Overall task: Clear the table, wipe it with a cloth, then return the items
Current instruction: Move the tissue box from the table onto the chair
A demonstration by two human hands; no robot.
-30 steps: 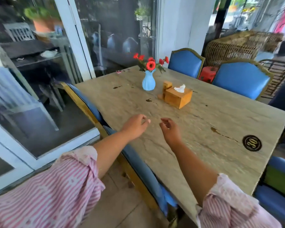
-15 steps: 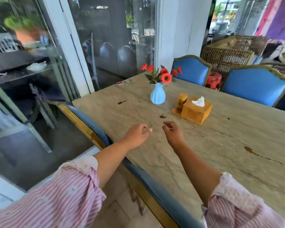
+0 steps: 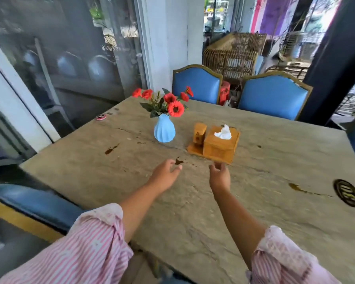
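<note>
A stone-topped table (image 3: 193, 201) carries a light blue vase (image 3: 164, 130) with red flowers and, to its right, a wooden tissue box (image 3: 221, 146) on a wooden tray beside a small wooden holder (image 3: 199, 133). Brown stains mark the tabletop. My left hand (image 3: 165, 174) hovers over the table below the vase, fingers apart and empty. My right hand (image 3: 219, 175) reaches close to the near edge of the tissue box tray, fingers loosely curled, holding nothing. No cloth is visible.
Two blue chairs (image 3: 273, 99) stand at the far side, another blue chair (image 3: 35, 203) at the near left. A small round red object (image 3: 100, 117) lies at the table's far left edge. A round black number badge (image 3: 347, 192) sits at the right. Glass doors on the left.
Both hands have stretched forward over the table toward the vase and tissue box, and the view has come closer to them.
</note>
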